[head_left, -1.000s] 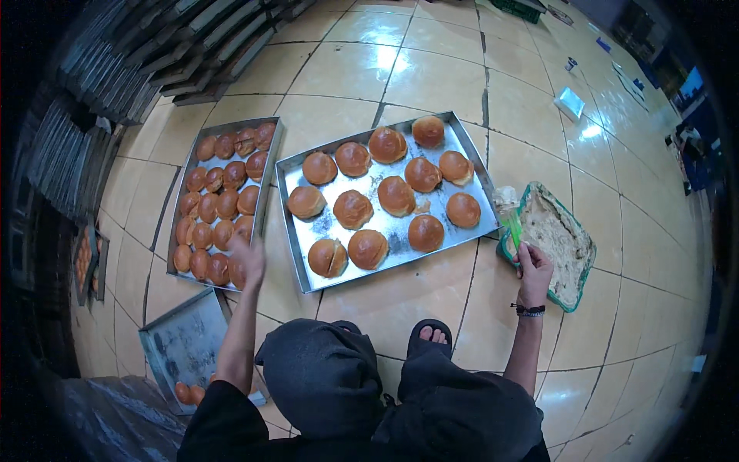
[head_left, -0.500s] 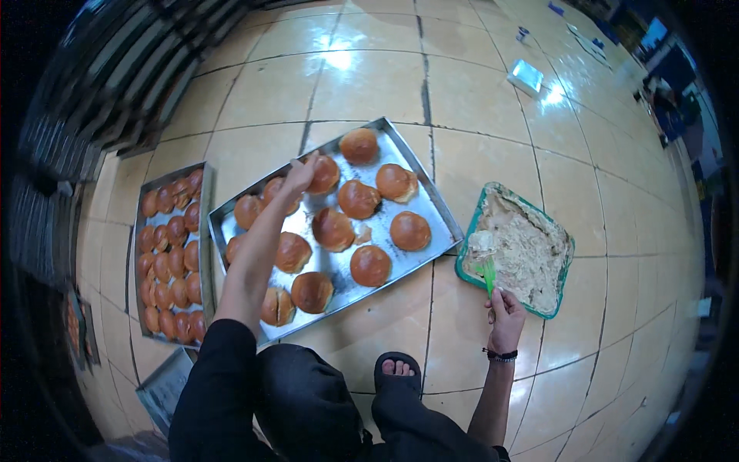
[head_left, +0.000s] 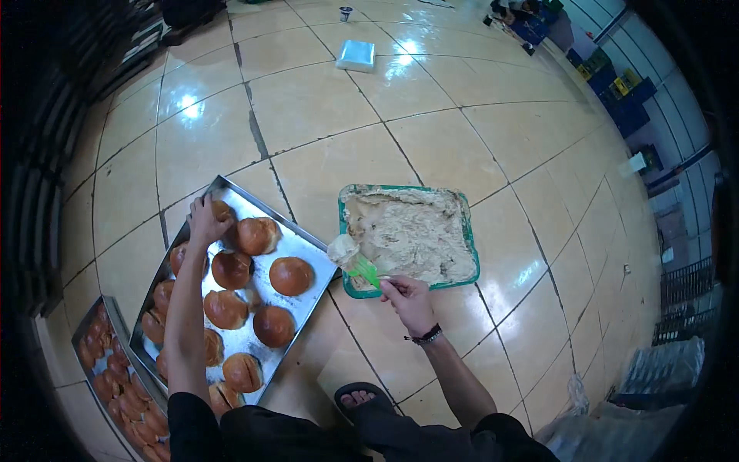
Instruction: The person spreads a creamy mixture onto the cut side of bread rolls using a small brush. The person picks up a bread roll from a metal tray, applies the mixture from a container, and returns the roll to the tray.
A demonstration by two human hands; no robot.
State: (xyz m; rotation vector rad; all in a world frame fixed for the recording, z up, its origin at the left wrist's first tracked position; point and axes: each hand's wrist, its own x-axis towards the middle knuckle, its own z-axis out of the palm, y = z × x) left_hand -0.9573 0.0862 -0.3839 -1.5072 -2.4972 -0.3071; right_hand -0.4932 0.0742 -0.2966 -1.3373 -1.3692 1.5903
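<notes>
My left hand [head_left: 208, 222] is closed round a browned round bun [head_left: 223, 210] at the far corner of a metal baking tray [head_left: 308, 245]. Several more glossy buns sit on this tray, some with a split in the side, such as the bun [head_left: 243, 373] near its front edge. My right hand [head_left: 409, 300] grips a green spatula [head_left: 365, 271] by its handle end. A lump of pale creamy filling [head_left: 343, 249] covers the spatula's tip, over the left rim of a green tub [head_left: 473, 254] full of the same filling. My left forearm hides part of the tray.
A second tray [head_left: 115, 316] packed with smaller buns lies at the lower left. Dark stacked racks [head_left: 38, 208] stand along the left. On the tiled floor ahead are a clear pack [head_left: 356, 56] and a small cup [head_left: 346, 14]. Plastic-wrapped goods [head_left: 654, 377] are at the lower right.
The view has swung right. My left hand has gone from one bun to the bun at the tray's far corner. The spatula has come up out of the filling, loaded, and moved toward the tray.
</notes>
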